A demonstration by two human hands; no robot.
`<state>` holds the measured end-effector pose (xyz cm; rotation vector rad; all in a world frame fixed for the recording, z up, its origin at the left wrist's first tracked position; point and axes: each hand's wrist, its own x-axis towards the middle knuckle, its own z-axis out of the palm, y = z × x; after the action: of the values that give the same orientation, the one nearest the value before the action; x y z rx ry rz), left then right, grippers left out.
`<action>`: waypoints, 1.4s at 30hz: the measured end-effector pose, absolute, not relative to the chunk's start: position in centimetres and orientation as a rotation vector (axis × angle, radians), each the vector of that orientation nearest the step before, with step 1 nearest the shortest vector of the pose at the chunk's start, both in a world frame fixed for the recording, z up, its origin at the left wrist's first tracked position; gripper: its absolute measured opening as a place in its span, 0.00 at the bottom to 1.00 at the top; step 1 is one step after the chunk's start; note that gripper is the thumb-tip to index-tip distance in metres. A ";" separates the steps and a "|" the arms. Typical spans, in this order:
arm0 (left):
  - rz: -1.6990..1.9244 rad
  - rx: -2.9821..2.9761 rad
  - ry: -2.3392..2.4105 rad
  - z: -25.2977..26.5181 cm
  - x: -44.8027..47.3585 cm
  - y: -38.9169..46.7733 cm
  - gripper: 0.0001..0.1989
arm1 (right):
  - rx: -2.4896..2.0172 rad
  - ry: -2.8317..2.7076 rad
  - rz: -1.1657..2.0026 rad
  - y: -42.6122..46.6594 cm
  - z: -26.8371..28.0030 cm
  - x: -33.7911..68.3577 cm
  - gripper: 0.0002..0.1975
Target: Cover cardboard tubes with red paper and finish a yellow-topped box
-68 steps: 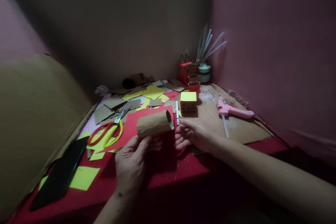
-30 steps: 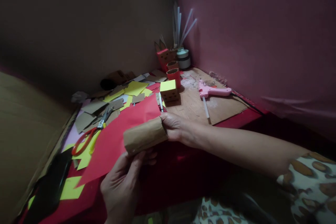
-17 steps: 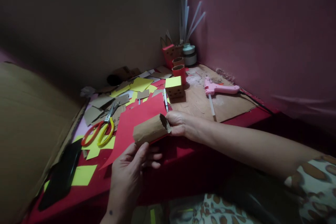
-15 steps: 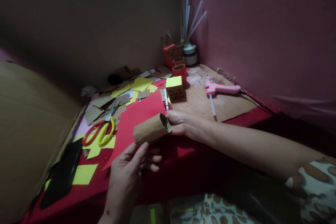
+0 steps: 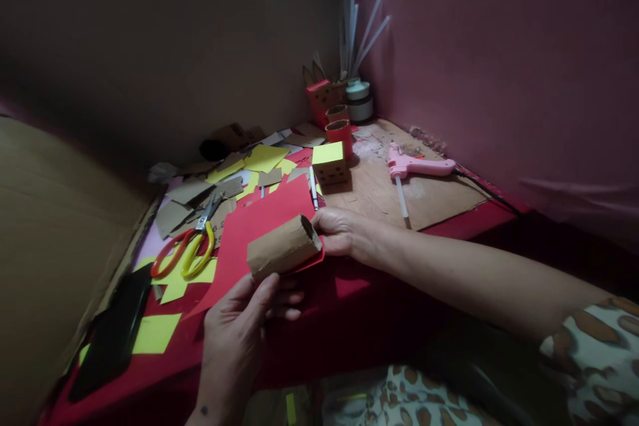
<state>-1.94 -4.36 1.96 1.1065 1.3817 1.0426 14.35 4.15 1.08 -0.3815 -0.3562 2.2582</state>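
Observation:
A brown cardboard tube [image 5: 282,249] lies tilted across a sheet of red paper [image 5: 267,210], its open end facing right. My right hand [image 5: 335,231] grips that open end together with the paper's edge; most of its fingers are hidden behind. At the tube's lower left end, my left hand [image 5: 242,319] presses thumb and forefinger to the tube and near edge of the paper. The other left fingers are loosely curled beneath. A white pen or marker [image 5: 313,188] rests by the sheet's right edge, just beyond my right hand.
Scissors [image 5: 197,239], a dark flat object [image 5: 112,339] and yellow paper scraps [image 5: 157,333] lie left. Behind stand a yellow-topped box [image 5: 329,163], red tubes [image 5: 339,136] and a lidded jar [image 5: 359,101]. A pink glue gun [image 5: 419,165] with its cord sits right.
The view has shifted slightly. The tube has turned a little on the red paper, and more of the paper's edge shows below its open end. Both hands keep their places.

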 end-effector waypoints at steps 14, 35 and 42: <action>1.143 0.999 1.317 1.8 -1.4 -4.2 0.15 | -0.614 -0.061 2.184 3.3 2.5 15.0 0.08; 1.035 1.047 1.283 1.6 -0.7 -3.6 0.15 | -0.499 -0.228 2.014 0.3 0.9 14.2 0.25; 1.056 1.035 1.274 1.6 -0.8 -3.7 0.14 | -0.480 -0.269 2.010 0.5 0.7 14.3 0.27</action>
<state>-0.82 -3.70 1.61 1.0354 1.2744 1.0559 14.25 0.51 0.75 -0.4800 -0.2693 2.0096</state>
